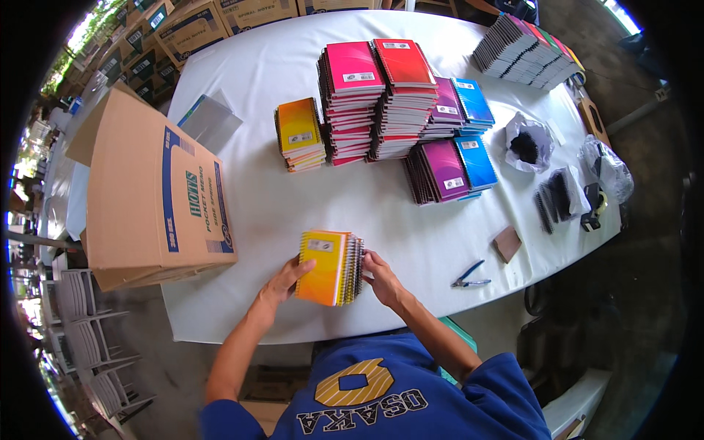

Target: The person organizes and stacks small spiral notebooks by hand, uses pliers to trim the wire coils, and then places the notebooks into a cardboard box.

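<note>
Between my two hands, near the table's front edge, is a bundle of small yellow spiral notebooks (pixel 320 275) with wire coils along the sides. My left hand (pixel 284 280) grips its left side, the thumb lying on the yellow cover. On the opposite side, the fingers of my right hand (pixel 380 277) press against the coiled edge. Beyond the hands stand a stack of yellow-orange notebooks (pixel 297 132), a tall pink stack (pixel 353 70) and a tall red stack (pixel 402 66). Purple notebooks (pixel 442 167) and blue notebooks (pixel 477 163) are piled to their right.
A large open cardboard box (pixel 139 198) stands at the left, with clear plastic sleeves (pixel 210 121) behind it. Pliers (pixel 469 276), a brown block (pixel 507 243), black coils (pixel 563 192) and a plastic bag (pixel 529 143) lie at the right. More notebooks (pixel 521 55) stand far right.
</note>
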### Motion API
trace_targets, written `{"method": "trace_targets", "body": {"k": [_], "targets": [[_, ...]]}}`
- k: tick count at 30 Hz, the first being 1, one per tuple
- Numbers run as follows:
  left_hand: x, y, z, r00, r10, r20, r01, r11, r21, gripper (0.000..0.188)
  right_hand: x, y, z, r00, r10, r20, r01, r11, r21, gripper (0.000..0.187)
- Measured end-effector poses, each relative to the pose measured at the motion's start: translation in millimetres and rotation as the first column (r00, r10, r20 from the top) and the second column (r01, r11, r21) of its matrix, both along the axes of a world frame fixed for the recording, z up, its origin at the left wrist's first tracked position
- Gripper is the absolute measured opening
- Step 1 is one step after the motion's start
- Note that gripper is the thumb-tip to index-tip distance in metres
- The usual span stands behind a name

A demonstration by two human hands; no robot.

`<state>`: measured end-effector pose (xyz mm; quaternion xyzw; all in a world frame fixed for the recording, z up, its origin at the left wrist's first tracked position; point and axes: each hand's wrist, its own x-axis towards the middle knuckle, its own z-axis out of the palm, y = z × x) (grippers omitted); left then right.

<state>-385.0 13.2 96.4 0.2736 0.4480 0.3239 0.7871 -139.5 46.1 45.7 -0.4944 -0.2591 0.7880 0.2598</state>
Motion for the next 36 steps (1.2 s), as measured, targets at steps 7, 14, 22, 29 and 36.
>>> {"method": "trace_targets", "body": {"k": [7, 14, 22, 29, 36], "targets": [[-15, -47, -58, 0.871, 0.478, 0.113, -0.445, 0.865, -0.234, 0.081, -21, 2, -1, 0.924, 0.135, 0.356, -0.226, 0.947, 0.228, 0.039], [2, -27, -24, 0.886, 0.459, 0.068, -0.439, 0.877, -0.196, 0.082, -15, 8, -15, 0.970, -0.044, 0.238, 0.069, 0.993, -0.095, 0.052], [-12, -52, -58, 0.834, 0.536, 0.131, -0.486, 0.827, -0.282, 0.077, -26, 4, -2, 0.814, 0.070, 0.577, -0.295, 0.905, 0.306, 0.043], [-36, -67, -95, 0.721, 0.634, 0.278, -0.526, 0.763, -0.376, 0.058, -33, 6, 17, 0.889, 0.048, 0.455, -0.177, 0.953, 0.245, 0.049], [-37, -63, -99, 0.748, 0.587, 0.309, -0.473, 0.799, -0.372, 0.061, -23, 10, -23, 0.896, 0.243, 0.373, -0.244, 0.969, -0.045, 0.072]]}}
